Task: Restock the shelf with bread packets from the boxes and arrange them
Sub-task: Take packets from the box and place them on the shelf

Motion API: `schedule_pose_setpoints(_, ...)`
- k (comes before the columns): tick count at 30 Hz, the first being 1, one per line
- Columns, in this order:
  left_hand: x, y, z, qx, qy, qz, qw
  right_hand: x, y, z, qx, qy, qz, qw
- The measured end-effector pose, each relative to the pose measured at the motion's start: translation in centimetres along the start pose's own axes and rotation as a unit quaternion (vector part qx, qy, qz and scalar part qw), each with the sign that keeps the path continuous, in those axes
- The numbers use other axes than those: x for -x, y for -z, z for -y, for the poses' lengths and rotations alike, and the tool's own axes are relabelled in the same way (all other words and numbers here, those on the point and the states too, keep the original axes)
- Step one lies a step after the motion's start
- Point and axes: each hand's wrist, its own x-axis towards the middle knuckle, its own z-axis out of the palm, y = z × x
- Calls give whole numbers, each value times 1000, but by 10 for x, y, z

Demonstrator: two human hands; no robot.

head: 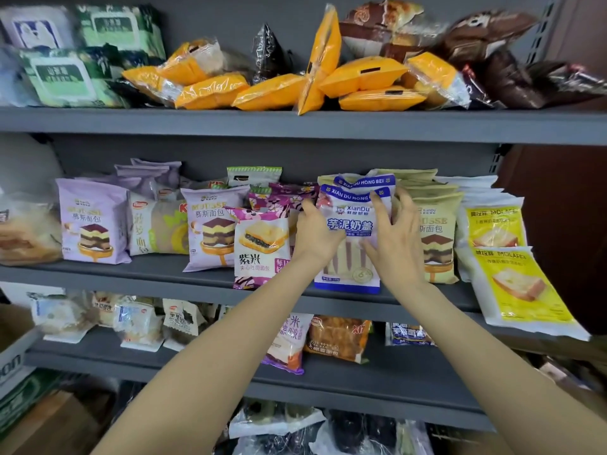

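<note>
A blue-and-white bread packet (349,221) stands upright at the front of the middle shelf (164,274), with a second like it right behind. My left hand (313,234) grips its left edge and my right hand (394,231) presses its right side, fingers spread over the top corner. To the left stands a purple-and-white sandwich bread packet (259,247). To the right stand beige mousse bread packets (438,238).
Lilac mousse packets (93,221) fill the middle shelf's left side, yellow toast packets (519,284) lean at its right end. Orange packets (368,75) and brown ones pile on the top shelf. The lower shelf (410,366) holds scattered packets. Cardboard boxes (19,366) sit low left.
</note>
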Motion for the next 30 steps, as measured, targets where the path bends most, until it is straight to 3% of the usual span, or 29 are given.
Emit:
schedule_pose_setpoints(6,5,14,-8,-36,-96,-23,994,-4,7,15,-15,26,12,999)
schedule_pose_setpoints(11,3,18,-4,-41,-109,31,993,-8,12,25,-18,17,40,999)
schedule_pose_setpoints(14,3,18,-1,1,-68,78,995,-11,17,25,-125,-84,70,986)
schedule_pose_setpoints(16,0,16,2,-2,-62,61,996,-13,19,22,-186,-144,93,968)
schedule_pose_setpoints(18,-5,16,2,-10,-60,37,997,-16,19,17,-195,-140,109,965)
schedule_pose_setpoints(22,-13,15,-3,-29,-34,39,998,-24,13,14,-140,-98,162,972)
schedule_pose_setpoints(27,-18,0,-7,-85,-2,66,994,-25,2,14,41,-71,212,974)
schedule_pose_setpoints(30,-17,-3,-5,-51,23,39,998,-30,-1,11,21,-59,256,965)
